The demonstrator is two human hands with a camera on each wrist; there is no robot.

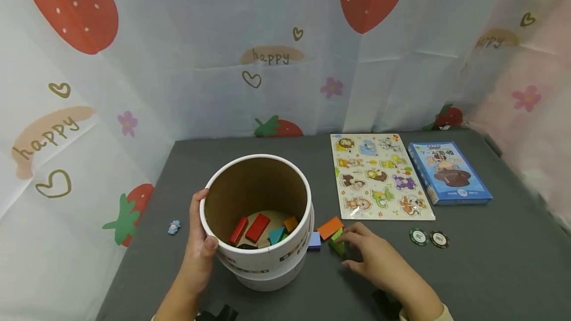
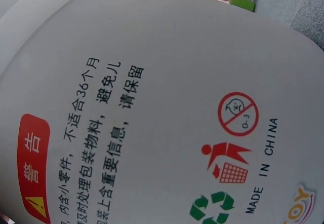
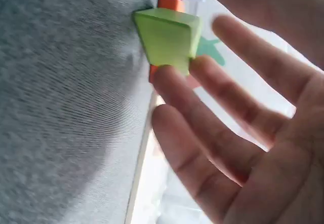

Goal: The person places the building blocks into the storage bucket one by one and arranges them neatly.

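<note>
My left hand (image 1: 196, 256) grips the left rim of a white cylindrical bucket (image 1: 267, 266), thumb on the near side. The bucket leans toward me, showing red blocks (image 1: 257, 228), a teal block (image 1: 276, 235) and an orange block (image 1: 291, 224) inside. Printed warnings fill the left wrist view. Right of the bucket, my right hand (image 1: 379, 256) reaches over a green block (image 3: 167, 36) with fingers spread and loosely bent, fingertips right at its edge. Against the green block lies an orange block (image 1: 329, 228), and a lavender block (image 1: 314, 241) sits by the bucket's side.
Behind the right hand lie an animal puzzle board (image 1: 379, 177) and a blue tangram-style box (image 1: 450, 172). Two poker chips, one green (image 1: 419, 237) and one black (image 1: 439, 239), are farther right. A small blue figurine (image 1: 174, 227) is at the left. A printed curtain (image 1: 200, 98) surrounds the table.
</note>
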